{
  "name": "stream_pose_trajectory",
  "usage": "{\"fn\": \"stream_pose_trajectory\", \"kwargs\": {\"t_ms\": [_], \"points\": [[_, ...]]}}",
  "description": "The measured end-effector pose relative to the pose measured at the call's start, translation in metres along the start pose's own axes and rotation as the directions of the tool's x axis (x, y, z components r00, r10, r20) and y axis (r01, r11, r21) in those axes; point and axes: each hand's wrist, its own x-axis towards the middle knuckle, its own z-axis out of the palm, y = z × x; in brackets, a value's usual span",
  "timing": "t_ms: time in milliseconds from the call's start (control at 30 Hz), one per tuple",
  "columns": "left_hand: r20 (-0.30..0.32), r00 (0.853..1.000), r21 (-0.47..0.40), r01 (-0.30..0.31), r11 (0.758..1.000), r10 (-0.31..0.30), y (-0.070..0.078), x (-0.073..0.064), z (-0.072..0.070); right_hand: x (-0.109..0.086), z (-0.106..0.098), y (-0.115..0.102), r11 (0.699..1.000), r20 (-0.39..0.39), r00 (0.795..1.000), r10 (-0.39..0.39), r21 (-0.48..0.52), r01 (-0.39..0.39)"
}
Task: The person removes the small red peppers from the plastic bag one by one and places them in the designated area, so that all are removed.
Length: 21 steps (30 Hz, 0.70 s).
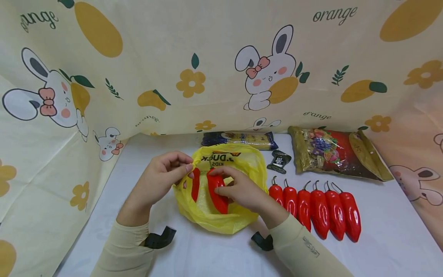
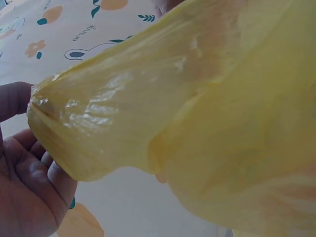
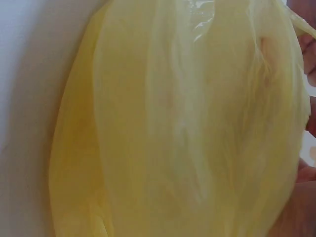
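A yellow plastic bag (image 1: pixel 221 226) printed with dark letters lies with its mouth spread on the white table. My left hand (image 1: pixel 165 174) pinches its left rim; the left wrist view shows the film (image 2: pixel 108 108) gathered between thumb and fingers. Over the bag's opening, my right hand (image 1: pixel 242 188) grips a shiny red chili pepper (image 1: pixel 217 194), which tilts down into the bag. Another red chili pepper (image 1: pixel 195 185) is inside, by the left wall. The bag's film (image 3: pixel 148 123) fills most of the right wrist view and hides the held pepper there.
Several red chili peppers (image 1: pixel 335 213) lie in a row right of the bag, stems away from me. Behind stand a pasta-like packet (image 1: pixel 238 140), a small black wrapped piece (image 1: pixel 278 161) and a gold-and-red bag (image 1: pixel 340 154). A printed cloth (image 1: pixel 221 77) rises at the back.
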Motion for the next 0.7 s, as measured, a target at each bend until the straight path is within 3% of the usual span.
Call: {"fn": "stream_pose_trajectory", "kwargs": {"t_ms": [167, 700], "points": [[-0.001, 1.000, -0.001, 0.006, 1.000, -0.006, -0.001, 0.000, -0.001, -0.008, -0.004, 0.001, 0.999, 0.004, 0.999, -0.033, 0.018, 0.033], [-0.006, 1.000, 0.002, 0.030, 1.000, -0.030, 0.001, 0.000, 0.001, -0.043, -0.019, 0.004, 0.997, -0.114, 0.991, -0.070, 0.014, 0.072]]}}
